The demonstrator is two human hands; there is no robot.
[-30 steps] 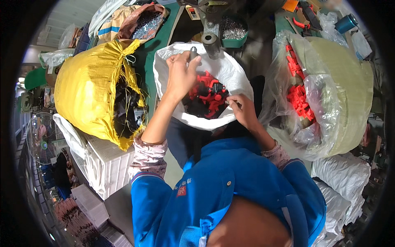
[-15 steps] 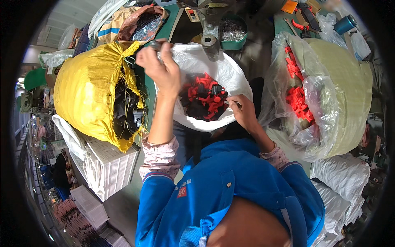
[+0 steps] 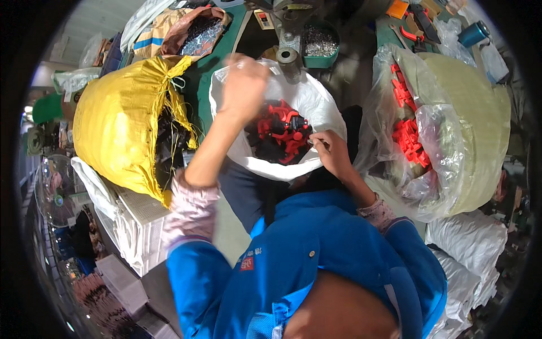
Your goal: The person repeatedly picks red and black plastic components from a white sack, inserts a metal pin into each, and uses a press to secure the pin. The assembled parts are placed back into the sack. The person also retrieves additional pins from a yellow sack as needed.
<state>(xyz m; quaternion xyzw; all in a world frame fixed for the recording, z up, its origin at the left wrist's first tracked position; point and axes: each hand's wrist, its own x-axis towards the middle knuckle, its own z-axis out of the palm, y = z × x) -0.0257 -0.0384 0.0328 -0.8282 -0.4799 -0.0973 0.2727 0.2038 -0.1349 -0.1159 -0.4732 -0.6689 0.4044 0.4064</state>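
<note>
My left hand [image 3: 246,85] is raised over the far left part of a white bag [image 3: 324,104]. It is smeared by motion, and its fingertips and anything in them cannot be made out. At the right side of the bag's mouth, my right hand [image 3: 330,150] is closed in a pinch; a small shiny bit shows at the fingertips, too small to name. Red and black plastic parts [image 3: 291,135] lie in a heap inside the bag, just left of those fingers.
A yellow woven sack [image 3: 113,130] of black parts stands left, a clear-lined sack [image 3: 474,130] with red clamp-like parts [image 3: 411,141] right. A metal machine post [image 3: 289,65] rises behind the white bag, beside a green bin [image 3: 322,48] of small metal pieces. A brown bag [image 3: 197,34] holds metal pins.
My left hand, which had a dark piece at its fingertips near the yellow sack, has swung right over the white bag. My right hand has stayed almost in place.
</note>
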